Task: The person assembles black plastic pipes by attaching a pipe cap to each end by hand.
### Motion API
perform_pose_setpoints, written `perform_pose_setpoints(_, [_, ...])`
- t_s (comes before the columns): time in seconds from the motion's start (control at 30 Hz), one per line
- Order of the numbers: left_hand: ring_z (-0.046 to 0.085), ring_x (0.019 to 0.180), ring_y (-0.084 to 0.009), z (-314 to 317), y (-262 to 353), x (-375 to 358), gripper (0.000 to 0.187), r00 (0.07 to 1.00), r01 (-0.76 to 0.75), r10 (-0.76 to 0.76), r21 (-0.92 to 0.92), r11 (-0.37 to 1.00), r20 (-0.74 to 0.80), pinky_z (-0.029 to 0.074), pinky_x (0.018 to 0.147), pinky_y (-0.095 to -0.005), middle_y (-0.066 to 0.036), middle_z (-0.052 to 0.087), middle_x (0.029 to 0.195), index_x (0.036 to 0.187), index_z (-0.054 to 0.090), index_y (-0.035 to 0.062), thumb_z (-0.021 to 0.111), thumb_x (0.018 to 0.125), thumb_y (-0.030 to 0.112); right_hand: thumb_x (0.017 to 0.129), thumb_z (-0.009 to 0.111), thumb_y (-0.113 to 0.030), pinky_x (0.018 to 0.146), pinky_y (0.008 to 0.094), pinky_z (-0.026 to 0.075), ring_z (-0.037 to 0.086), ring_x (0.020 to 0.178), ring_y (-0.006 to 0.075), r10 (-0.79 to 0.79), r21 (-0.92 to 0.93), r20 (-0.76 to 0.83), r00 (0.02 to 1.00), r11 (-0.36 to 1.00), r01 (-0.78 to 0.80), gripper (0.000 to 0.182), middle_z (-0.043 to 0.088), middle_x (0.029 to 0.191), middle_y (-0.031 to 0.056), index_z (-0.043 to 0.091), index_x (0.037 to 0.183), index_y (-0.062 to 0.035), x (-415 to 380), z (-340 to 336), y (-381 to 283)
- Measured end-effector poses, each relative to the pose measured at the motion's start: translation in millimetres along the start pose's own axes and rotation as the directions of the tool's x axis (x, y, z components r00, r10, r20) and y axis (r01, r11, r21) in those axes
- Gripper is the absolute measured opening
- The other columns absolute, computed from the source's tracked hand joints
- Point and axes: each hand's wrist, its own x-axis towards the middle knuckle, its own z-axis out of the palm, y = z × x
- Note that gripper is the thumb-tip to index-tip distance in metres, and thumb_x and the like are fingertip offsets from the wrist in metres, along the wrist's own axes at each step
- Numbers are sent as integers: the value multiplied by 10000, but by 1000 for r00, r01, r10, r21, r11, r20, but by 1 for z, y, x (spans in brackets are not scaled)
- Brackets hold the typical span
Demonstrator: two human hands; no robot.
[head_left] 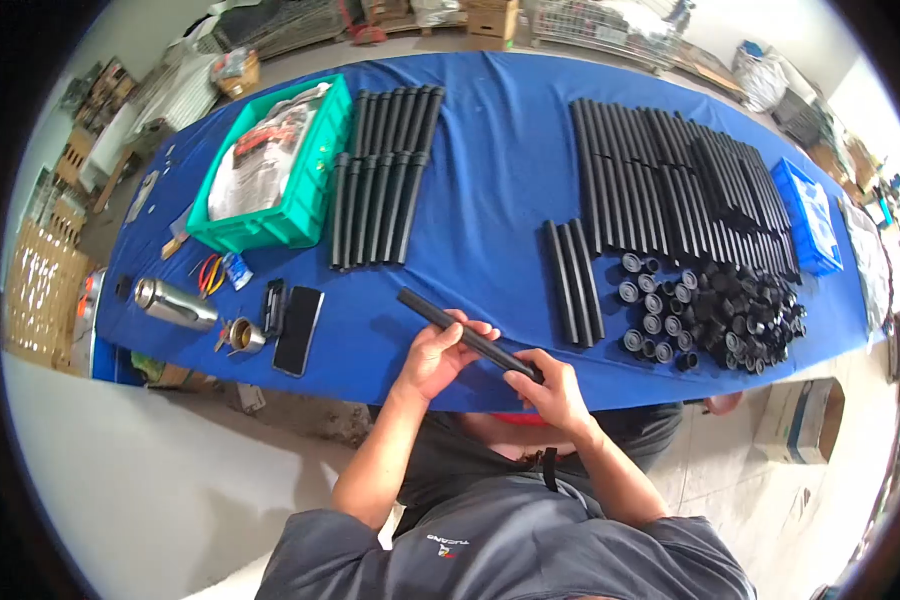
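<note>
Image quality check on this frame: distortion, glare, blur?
Head view: strong fisheye, the cloth's far edge bowed, corners black; head view, right edge: washed out near white; head view, left: glare on the flask; head view, right: heaped caps merge into a dark mass; head view, centre: held tube shows no obvious motion blur.

Blue-draped tbl (500, 150) on pale flr (715, 475), wire-mesh crate (600, 35) at back, brt light (885, 100) far R.
</note>
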Motion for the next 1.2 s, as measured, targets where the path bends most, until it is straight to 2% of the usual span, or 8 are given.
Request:
perform_pose_setpoints(0.1, [636, 1248, -388, 3, 2, 2, 218, 1000, 22, -22, 12, 1000, -3, 510, 1086, -532, -216, 700, 1228, 1215, 613, 94, 659, 1011, 157, 940, 758, -255, 577, 289, 527, 658, 641, 107, 119, 87, 81, 990, 988, -126, 404, 700, 766, 101, 668, 1221, 20, 0, -8, -7])
perform_pose_setpoints(0.13, [625, 1264, -397, 3, 2, 1, 225, 1000, 19, -18, 16, 1000, -10, 517, 1084, -532, -220, 695, 1244, 1228, 604, 88, 649, 1013, 132, 927, 758, -246, 644, 330, 550, 703, 711, 181, 131, 18, 66, 989, 991, -132, 412, 717, 825, 147, 667, 1231, 16, -2, -9, -10])
perform_pose_setpoints(0.2, [612, 1282, -406, 7, 3, 0, 230, 998, 28, -26, 32, 999, -59, 520, 1085, -540, -227, 690, 1252, 1242, 596, 85, 631, 1016, 101, 915, 758, -237, 733, 381, 558, 725, 811, 281, -246, -141, -81, 966, 962, 233, 414, 722, 909, 194, 665, 1231, 14, 0, -1, 10])
perform_pose_setpoints(0.27, [606, 1287, -414, 6, 2, 0, 231, 998, 15, -14, 23, 1000, -65, 533, 1071, -550, -239, 685, 1254, 1247, 589, 77, 614, 1018, 72, 927, 745, -246, 795, 438, 550, 704, 893, 387, -298, -232, -71, 952, 933, 275, 362, 708, 980, 219, 671, 1169, 13, -1, -3, 4])
perform_pose_setpoints(0.93, [625, 1262, -409, -1, 0, 0, 241, 1000, -12, 13, 63, 998, -14, 583, 1010, -562, -255, 677, 1255, 1238, 621, 53, 649, 1000, 77, 924, 724, -220, 780, 467, 561, 690, 890, 407, -519, -443, -92, 850, 786, 432, 337, 683, 943, 225, 640, 1144, 20, -2, 3, 15])
perform_pose_setpoints(1.03, [618, 1269, -417, -6, 1, -1, 248, 999, -16, 15, 43, 999, 28, 565, 1037, -561, -264, 661, 1289, 1247, 625, 46, 638, 999, 59, 916, 727, -195, 762, 440, 572, 697, 892, 381, -489, -338, -125, 863, 839, 427, 317, 678, 944, 218, 642, 1145, 6, -3, -1, 5])
perform_pose_setpoints(1.13, [615, 1272, -421, -10, 2, -1, 256, 999, -17, 15, 29, 999, 44, 556, 1048, -563, -267, 655, 1301, 1251, 624, 41, 635, 996, 45, 909, 728, -190, 757, 443, 575, 698, 901, 379, 118, 173, 162, 980, 974, -146, 317, 674, 972, 211, 637, 1150, -5, -9, -20, -27])
perform_pose_setpoints(1.2, [613, 1273, -422, -9, 1, 2, 263, 999, -12, 12, 22, 1000, 35, 553, 1052, -564, -266, 655, 1301, 1255, 623, 40, 637, 992, 40, 906, 732, -190, 751, 449, 571, 697, 908, 391, -86, 7, 18, 996, 996, 86, 328, 683, 971, 213, 634, 1153, 1, -5, -12, -11])
